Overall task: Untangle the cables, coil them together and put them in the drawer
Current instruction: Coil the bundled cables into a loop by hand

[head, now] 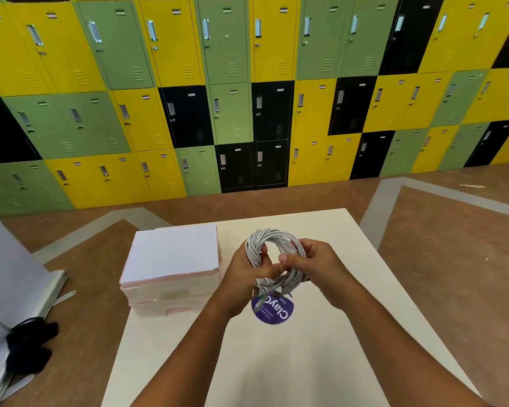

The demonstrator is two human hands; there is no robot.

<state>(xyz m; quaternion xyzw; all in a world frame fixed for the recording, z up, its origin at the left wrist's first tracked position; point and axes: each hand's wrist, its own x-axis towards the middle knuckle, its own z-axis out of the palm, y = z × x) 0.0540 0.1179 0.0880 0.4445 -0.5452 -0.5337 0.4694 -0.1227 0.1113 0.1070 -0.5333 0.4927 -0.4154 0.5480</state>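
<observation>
While the left hand grips one side of the grey cable coil, the right hand holds the other, fingers curled round the strands, above the table, just right of the drawer box.

Head-worn view, forward and down, close over table

Locker room: wall of yellow, green, black lockers.
</observation>
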